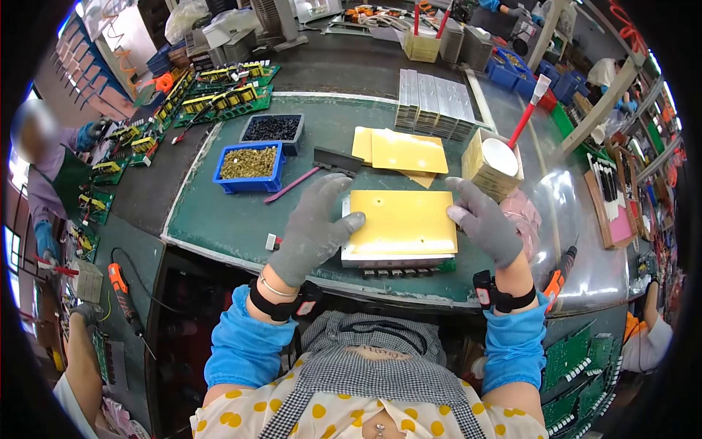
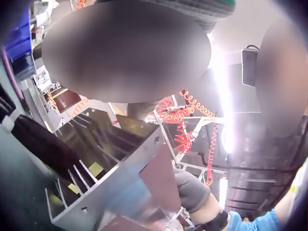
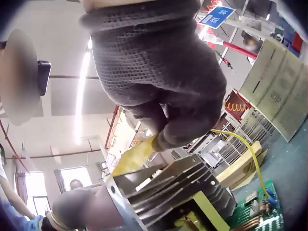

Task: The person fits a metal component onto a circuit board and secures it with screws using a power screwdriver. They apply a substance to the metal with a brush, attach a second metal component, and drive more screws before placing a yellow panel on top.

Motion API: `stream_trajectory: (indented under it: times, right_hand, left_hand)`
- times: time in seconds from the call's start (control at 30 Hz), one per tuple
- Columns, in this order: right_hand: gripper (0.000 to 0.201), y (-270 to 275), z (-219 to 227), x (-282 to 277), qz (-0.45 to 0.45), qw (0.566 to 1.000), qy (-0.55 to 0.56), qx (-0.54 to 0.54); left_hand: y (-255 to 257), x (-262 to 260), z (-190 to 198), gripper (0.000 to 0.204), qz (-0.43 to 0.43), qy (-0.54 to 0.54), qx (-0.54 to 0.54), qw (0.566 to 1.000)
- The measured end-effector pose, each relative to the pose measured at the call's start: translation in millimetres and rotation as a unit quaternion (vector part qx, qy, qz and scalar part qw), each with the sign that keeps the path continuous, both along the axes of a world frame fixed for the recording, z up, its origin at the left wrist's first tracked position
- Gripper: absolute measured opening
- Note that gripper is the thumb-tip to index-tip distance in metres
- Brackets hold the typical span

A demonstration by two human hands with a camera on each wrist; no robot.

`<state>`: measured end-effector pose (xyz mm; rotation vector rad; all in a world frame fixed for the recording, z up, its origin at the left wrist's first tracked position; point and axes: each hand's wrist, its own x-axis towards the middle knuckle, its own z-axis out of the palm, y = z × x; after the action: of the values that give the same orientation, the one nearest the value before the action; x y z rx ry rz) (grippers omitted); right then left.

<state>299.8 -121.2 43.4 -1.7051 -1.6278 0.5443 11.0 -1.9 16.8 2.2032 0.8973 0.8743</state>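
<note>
A yellow sheet [image 1: 402,227] lies atop a finned metal block [image 3: 185,180] at the front of a green mat [image 1: 199,214]. The gloved right hand [image 1: 488,219] pinches its right edge; the left hand [image 1: 308,228], fingers loosely extended, rests a thumb opposite, its grip hard to confirm through wrist-view blur. More yellow sheets [image 1: 409,152] lie beyond.

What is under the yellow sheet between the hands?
Under the yellow sheet: a finned metal heat sink and, lower, part of a green circuit board. The sheet covers most of the heat sink's top.
</note>
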Motion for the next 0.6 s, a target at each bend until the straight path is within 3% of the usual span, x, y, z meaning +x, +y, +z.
stream_trajectory:
  times: [0.17,0.27,0.6]
  right_hand:
    - [0.041,-6.7,0.8,-5.0,-0.028,0.999,0.009,-0.039]
    - [0.038,-7.5,1.6,-7.8,-0.039,0.998,0.029,-0.029]
    - [0.029,-2.8,-4.6,-2.9,-0.044,0.991,0.113,-0.058]
  left_hand:
    - [1.1,-3.0,-7.2,0.058,-0.015,-0.025,-0.061,0.998]
    - [4.9,-0.8,-14.1,0.057,0.02,-0.077,-0.134,0.988]
    - [2.3,-1.0,-4.2,0.057,0.007,-0.066,-0.174,0.982]
